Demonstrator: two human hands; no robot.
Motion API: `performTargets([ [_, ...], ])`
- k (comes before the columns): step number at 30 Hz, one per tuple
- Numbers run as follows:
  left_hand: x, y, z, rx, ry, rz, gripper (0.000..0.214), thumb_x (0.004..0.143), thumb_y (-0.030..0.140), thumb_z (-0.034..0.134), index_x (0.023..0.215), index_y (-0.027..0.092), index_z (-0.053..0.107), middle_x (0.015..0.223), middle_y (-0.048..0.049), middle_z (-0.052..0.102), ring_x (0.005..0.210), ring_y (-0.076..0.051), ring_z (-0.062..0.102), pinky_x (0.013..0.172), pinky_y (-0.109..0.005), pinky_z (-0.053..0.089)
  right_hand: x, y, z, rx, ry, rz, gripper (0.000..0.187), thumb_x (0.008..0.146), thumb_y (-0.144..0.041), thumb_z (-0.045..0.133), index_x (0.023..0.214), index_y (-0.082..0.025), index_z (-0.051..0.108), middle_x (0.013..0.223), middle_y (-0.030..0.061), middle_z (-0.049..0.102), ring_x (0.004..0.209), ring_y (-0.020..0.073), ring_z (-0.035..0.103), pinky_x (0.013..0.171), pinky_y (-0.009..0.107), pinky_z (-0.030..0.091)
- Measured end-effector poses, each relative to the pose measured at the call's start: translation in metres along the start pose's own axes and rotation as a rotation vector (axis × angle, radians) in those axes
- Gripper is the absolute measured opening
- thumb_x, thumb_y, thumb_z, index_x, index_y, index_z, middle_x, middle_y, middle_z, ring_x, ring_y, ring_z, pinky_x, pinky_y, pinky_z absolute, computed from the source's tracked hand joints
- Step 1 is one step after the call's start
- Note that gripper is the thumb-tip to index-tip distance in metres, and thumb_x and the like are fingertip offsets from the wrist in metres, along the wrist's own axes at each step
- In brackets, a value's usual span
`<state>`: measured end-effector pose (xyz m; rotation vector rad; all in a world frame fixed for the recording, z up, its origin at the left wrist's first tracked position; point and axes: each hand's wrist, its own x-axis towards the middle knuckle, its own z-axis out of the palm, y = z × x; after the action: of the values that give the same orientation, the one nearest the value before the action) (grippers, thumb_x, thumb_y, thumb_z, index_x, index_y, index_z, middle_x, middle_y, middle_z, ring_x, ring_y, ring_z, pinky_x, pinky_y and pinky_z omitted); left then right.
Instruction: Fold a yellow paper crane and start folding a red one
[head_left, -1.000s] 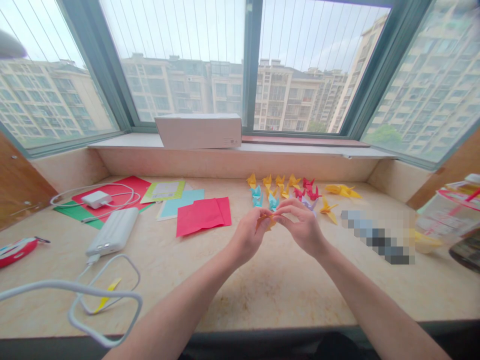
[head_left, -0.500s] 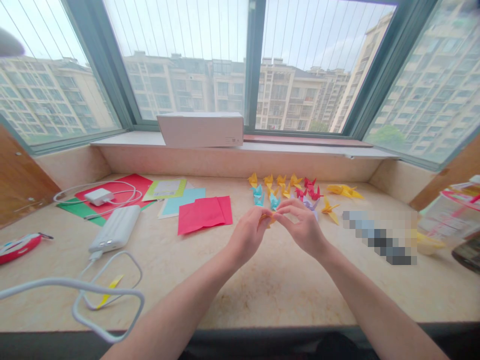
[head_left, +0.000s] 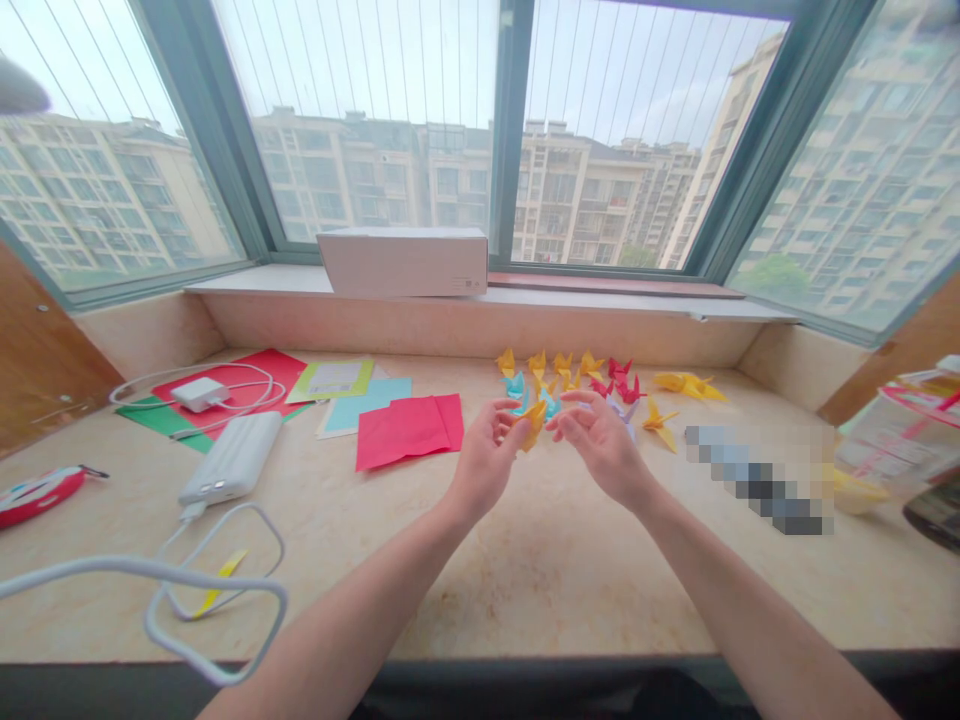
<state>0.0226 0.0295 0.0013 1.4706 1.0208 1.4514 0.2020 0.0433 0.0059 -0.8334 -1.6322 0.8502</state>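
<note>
My left hand (head_left: 487, 455) pinches a small orange-yellow folded paper piece, an origami crane by its look (head_left: 534, 424), between thumb and fingers. Just right of it hovers my right hand (head_left: 600, 445), its fingers loosely bent and apart, with a small gap to the paper. Behind both hands stand several finished paper cranes: yellow ones (head_left: 589, 363), red ones (head_left: 619, 372), light blue ones (head_left: 516, 386) and a lilac one (head_left: 622, 412) partly hidden by my right hand. A separate yellow crane (head_left: 660, 425) sits right of my right hand.
Red paper sheets (head_left: 405, 432), a light blue sheet (head_left: 371, 403) and a white power bank (head_left: 232, 458) lie to the left. Its cable (head_left: 281, 600) loops toward the front edge. A plastic container (head_left: 900, 430) stands far right, near a pixelated patch. A white box (head_left: 405, 264) rests on the sill.
My right fingers have come off the yellow paper and moved slightly right. My left hand keeps the paper, now more visible and tilted upward.
</note>
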Motion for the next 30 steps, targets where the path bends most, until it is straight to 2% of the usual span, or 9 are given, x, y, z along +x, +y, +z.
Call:
performTargets([
  [2,0.0,0.001,-0.001,-0.031,-0.002,-0.008,0.039,0.084,0.039,0.067,0.115,0.017,0.056,0.08,-0.0015,0.065,0.067,-0.013,0.059,0.06,-0.023,0.045,-0.003,-0.001,0.006,0.051,-0.096,0.052,0.044,0.088,-0.046,0.064,0.121,-0.02,0.052,0.085,0.0051,0.072,0.075,0.0187,0.069,0.073,0.035,0.055],
  [4,-0.001,0.003,-0.001,-0.025,-0.025,-0.006,0.035,0.082,0.04,0.069,0.107,0.016,0.061,0.083,-0.003,0.067,0.07,-0.013,0.059,0.063,-0.024,0.045,-0.005,-0.002,0.011,0.073,-0.134,0.069,0.039,0.086,-0.045,0.066,0.114,-0.019,0.059,0.088,0.0059,0.072,0.074,0.018,0.068,0.073,0.035,0.056],
  [8,-0.001,0.005,0.0,0.022,-0.055,-0.002,0.029,0.082,0.042,0.068,0.094,0.016,0.066,0.075,-0.0015,0.064,0.065,-0.012,0.056,0.06,-0.023,0.043,-0.004,0.0,0.014,0.071,-0.048,0.027,0.026,0.083,-0.043,0.069,0.095,-0.02,0.069,0.086,0.0052,0.072,0.073,0.0182,0.067,0.071,0.035,0.058],
  [11,-0.001,0.006,0.0,0.007,-0.049,-0.004,0.03,0.083,0.042,0.067,0.099,0.016,0.065,0.071,0.0006,0.058,0.059,-0.011,0.053,0.055,-0.022,0.042,-0.002,0.002,0.01,-0.02,0.014,-0.121,0.019,0.085,-0.039,0.068,0.094,-0.023,0.073,0.092,0.006,0.071,0.085,0.0203,0.067,0.076,0.037,0.057],
  [16,-0.001,0.009,-0.003,0.107,0.022,0.111,0.028,0.082,0.036,0.068,0.104,0.019,0.069,0.084,-0.0009,0.057,0.064,-0.009,0.054,0.059,-0.021,0.046,-0.002,-0.003,0.003,-0.23,-0.012,-0.33,0.016,0.09,-0.033,0.064,0.1,-0.03,0.075,0.099,0.0055,0.069,0.095,0.0216,0.066,0.085,0.038,0.055],
  [21,-0.006,0.008,-0.002,0.11,-0.16,0.01,0.049,0.092,0.043,0.054,0.135,0.021,0.051,0.069,0.0029,0.059,0.044,-0.007,0.051,0.043,-0.019,0.041,-0.003,-0.008,-0.006,-0.287,-0.053,-0.424,0.018,0.092,-0.027,0.061,0.104,-0.031,0.074,0.101,0.0059,0.068,0.095,0.0209,0.065,0.084,0.038,0.055],
  [24,-0.008,0.006,0.0,0.021,-0.241,0.022,0.051,0.093,0.043,0.051,0.139,0.021,0.045,0.089,-0.0046,0.068,0.061,-0.012,0.066,0.058,-0.025,0.054,-0.003,-0.007,-0.01,-0.302,-0.105,-0.453,0.02,0.093,-0.025,0.06,0.106,-0.031,0.073,0.104,0.0064,0.066,0.096,0.0208,0.065,0.084,0.038,0.055],
  [27,-0.007,0.007,0.0,-0.077,-0.282,0.08,0.044,0.093,0.037,0.053,0.133,0.02,0.047,0.109,-0.0097,0.069,0.086,-0.017,0.069,0.078,-0.031,0.055,-0.002,-0.006,-0.012,-0.322,-0.173,-0.458,0.023,0.094,-0.025,0.057,0.109,-0.032,0.073,0.106,0.0064,0.065,0.097,0.0204,0.065,0.083,0.037,0.056],
  [30,-0.006,0.011,-0.001,-0.175,-0.288,0.034,0.037,0.094,0.039,0.051,0.126,0.02,0.05,0.108,-0.009,0.07,0.093,-0.018,0.068,0.082,-0.031,0.053,-0.002,-0.006,-0.015,-0.338,-0.207,-0.476,0.025,0.096,-0.024,0.055,0.112,-0.033,0.072,0.107,0.0058,0.064,0.1,0.0196,0.065,0.085,0.036,0.057],
])
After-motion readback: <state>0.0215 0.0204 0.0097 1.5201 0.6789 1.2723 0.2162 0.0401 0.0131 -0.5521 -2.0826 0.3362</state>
